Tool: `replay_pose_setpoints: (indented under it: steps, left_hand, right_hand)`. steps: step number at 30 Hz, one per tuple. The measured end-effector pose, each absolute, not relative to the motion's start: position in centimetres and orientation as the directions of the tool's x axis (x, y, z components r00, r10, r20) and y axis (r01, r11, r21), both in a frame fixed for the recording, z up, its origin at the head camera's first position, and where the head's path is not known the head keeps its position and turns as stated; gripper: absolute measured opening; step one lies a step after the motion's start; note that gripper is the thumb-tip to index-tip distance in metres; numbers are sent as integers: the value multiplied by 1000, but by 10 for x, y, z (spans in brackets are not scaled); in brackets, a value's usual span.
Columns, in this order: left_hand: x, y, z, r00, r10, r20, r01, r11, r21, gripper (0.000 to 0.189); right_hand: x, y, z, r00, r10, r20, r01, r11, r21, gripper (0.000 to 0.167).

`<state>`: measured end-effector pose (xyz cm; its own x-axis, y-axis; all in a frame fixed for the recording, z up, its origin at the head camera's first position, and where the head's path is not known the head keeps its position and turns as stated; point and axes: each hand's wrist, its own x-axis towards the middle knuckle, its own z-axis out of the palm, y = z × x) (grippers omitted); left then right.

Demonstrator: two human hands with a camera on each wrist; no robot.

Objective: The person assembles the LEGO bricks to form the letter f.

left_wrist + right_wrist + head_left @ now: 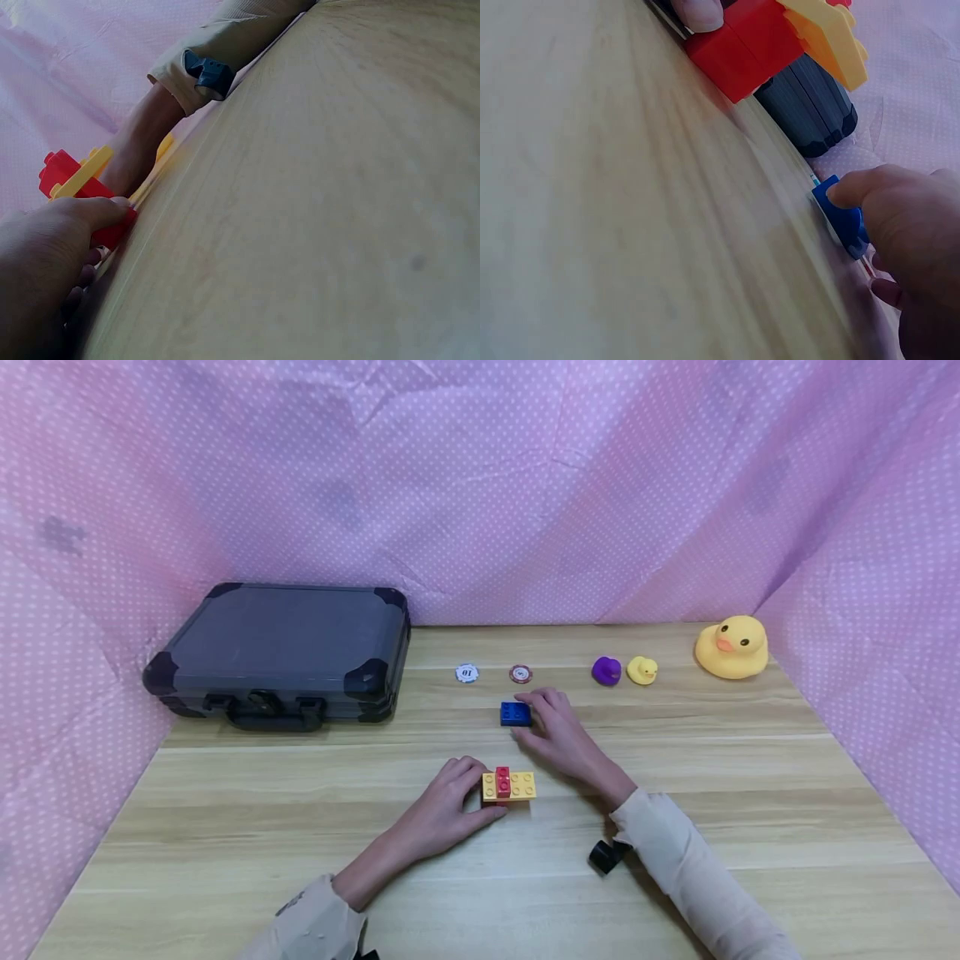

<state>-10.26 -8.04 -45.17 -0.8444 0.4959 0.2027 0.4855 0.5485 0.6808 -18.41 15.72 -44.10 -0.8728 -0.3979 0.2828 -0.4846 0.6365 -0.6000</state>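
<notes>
Near the middle of the table my left hand (448, 806) grips a stack of toy bricks, its thumb along the near side. The stack has a yellow plate (524, 785) with a small red brick (503, 782) on top and red brick (742, 46) below. In the left wrist view the thumb presses on the red part (112, 231). Farther back, my right hand (558, 735) straddles a blue toy brick (514, 714) from the right, thumb at its near side and a finger at its far side. The right wrist view has the thumb overlapping the blue brick (841, 221).
A grey case (288, 631) with black corners lies at the back left. Behind the blue brick are a white chip (467, 673) and a red-rimmed chip (521, 674). Purple (607, 671) and yellow (642, 671) small ducks stand right of them, and a big yellow duck (732, 648) farther right.
</notes>
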Motion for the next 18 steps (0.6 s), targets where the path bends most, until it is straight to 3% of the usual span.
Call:
replay_pose_setpoints:
  steps: [18]
  left_hand:
    - [-103, -80, -453, -849, 494, 188, 475, 559, 679, 34]
  right_hand:
    - [-188, 158, -444, -878, -405, 256, -472, 636, -610, 39]
